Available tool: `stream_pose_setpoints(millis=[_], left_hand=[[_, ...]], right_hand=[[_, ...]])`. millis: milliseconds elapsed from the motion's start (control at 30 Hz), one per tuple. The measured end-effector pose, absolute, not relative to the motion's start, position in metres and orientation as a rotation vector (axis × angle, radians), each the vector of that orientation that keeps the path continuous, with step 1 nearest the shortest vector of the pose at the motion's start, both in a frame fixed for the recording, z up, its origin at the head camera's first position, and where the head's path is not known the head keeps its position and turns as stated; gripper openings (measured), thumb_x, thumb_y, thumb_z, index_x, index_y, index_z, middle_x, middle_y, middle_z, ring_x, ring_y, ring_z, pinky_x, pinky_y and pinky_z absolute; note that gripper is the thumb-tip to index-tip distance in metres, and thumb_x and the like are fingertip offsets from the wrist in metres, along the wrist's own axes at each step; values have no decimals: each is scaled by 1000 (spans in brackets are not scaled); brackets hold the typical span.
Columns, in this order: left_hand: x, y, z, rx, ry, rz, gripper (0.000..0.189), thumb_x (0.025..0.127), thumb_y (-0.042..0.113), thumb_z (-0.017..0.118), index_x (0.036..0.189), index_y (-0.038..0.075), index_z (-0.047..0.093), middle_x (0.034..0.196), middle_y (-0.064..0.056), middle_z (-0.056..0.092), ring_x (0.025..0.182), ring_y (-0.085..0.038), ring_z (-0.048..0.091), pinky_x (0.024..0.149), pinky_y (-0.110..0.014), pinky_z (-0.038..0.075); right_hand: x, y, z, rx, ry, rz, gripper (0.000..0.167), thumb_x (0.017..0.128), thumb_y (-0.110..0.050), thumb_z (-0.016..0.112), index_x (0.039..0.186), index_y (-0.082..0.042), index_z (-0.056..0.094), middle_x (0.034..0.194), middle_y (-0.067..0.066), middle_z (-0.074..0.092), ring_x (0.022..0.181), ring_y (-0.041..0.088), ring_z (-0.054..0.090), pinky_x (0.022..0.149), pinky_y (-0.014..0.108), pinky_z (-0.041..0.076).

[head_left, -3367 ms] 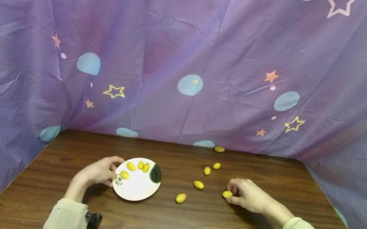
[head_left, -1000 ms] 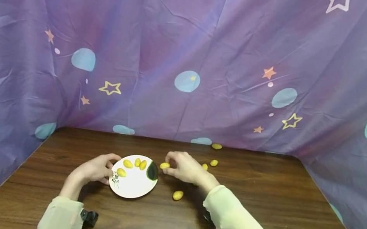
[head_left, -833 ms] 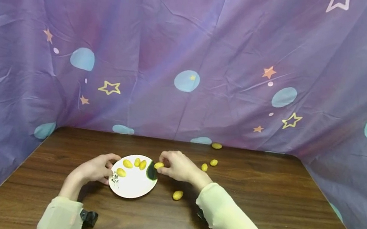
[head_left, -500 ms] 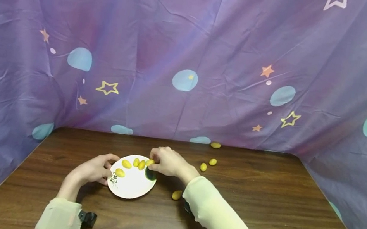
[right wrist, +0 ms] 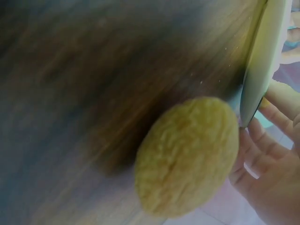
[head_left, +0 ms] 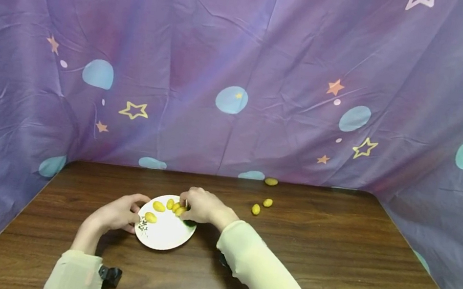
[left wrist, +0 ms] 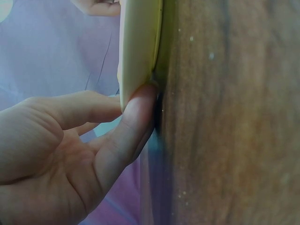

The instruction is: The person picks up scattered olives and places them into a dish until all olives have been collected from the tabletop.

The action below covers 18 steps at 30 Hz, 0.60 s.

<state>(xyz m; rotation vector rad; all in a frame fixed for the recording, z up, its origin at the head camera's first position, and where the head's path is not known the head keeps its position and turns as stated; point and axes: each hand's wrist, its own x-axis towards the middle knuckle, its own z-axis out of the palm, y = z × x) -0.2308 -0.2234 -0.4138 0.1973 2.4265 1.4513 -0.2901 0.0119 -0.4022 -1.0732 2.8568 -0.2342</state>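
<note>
My left hand pinches the left rim of a round white plate with a dark green patch and a small leafy print. In the left wrist view, thumb and finger grip the plate's edge close over the wood. My right hand is over the plate's far right part, pinching a small yellow oval fruit beside the others there. Several similar fruits lie along the plate's far side and left. In the right wrist view, another wrinkled yellow fruit looms large in front of the right hand.
To the right of the plate, two yellow fruits lie near each other on the brown wooden table. One more fruit sits at the table's far edge, against the purple patterned cloth.
My right hand has carried a yellow fruit leftward from the table's right side to over the plate, beside the other fruits. The left hand keeps its grip on the rim.
</note>
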Motion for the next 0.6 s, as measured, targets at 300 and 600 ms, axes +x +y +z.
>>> stream_pose_setpoints(millis=[300, 600], left_hand=[[-231, -223, -414, 202, 2426, 1457, 60, 76, -17, 50, 135, -12, 40, 93, -21, 50, 71, -24, 57, 59, -36, 59], [-231, -224, -415, 209, 2413, 1481, 60, 75, -17, 50, 134, -12, 40, 93, -21, 49, 71, -24, 57, 59, -36, 59]], right_hand=[[-289, 8, -403, -1020, 2847, -206, 21, 79, -33, 78, 91, -23, 65, 91, -6, 53, 83, 13, 51, 67, 28, 47], [-285, 16, -398, -935, 2816, -245, 42, 74, -42, 83, 105, -23, 64, 101, -3, 53, 93, 16, 54, 79, 31, 50]])
